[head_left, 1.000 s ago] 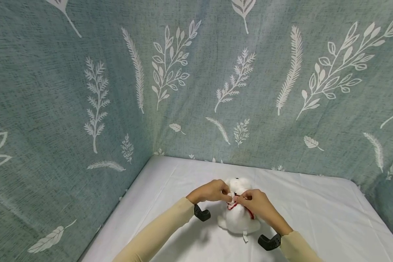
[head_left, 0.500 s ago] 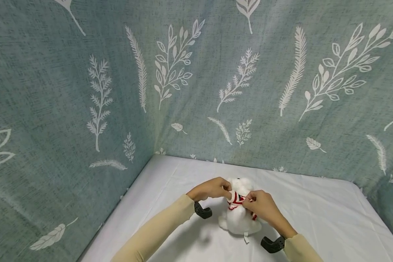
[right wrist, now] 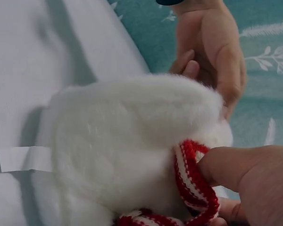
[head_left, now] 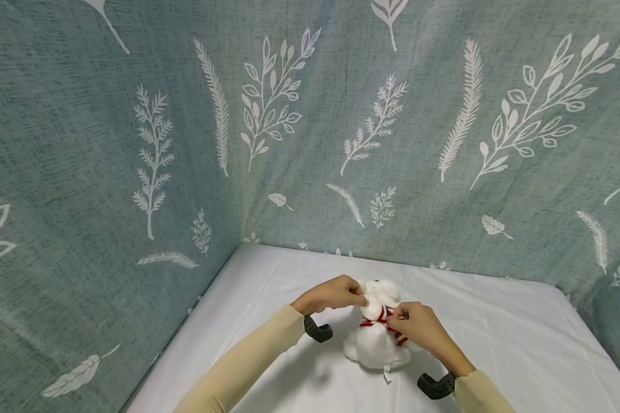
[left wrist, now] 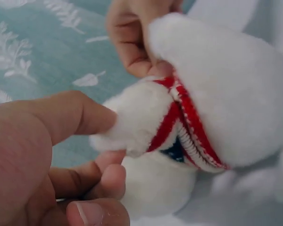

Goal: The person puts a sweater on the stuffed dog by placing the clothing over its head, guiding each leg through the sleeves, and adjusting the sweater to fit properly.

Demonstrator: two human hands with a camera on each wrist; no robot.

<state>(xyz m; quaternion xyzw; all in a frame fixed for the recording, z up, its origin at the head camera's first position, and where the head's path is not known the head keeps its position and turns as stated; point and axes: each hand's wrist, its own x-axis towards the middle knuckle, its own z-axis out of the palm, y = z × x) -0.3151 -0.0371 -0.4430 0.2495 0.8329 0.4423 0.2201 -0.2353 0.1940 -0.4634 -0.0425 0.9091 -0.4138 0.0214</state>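
Note:
A white plush toy (head_left: 376, 350) sits upright on the white-covered surface, its back towards the head camera. A red, white and navy knitted garment (left wrist: 193, 127) is around its neck and upper body. My left hand (head_left: 336, 292) pinches a rounded white furry part (left wrist: 137, 115) of the toy, beside the garment, between thumb and fingers. On the other side, my right hand (head_left: 418, 324) grips the garment's red-and-white striped edge (right wrist: 191, 174) between thumb and fingers. Part of the garment is hidden behind the right fingers.
A small white tag (right wrist: 23, 159) sticks out from the toy's base. A white sheet (head_left: 522, 332) covers the surface. Green leaf-patterned curtains (head_left: 310, 115) stand behind it and at the sides. Black devices (head_left: 317, 330) are at both wrists.
My left hand has moved slightly up and off the garment's edge onto the white fur. The right hand has shifted a little right and down, and the garment sits lower at the neck.

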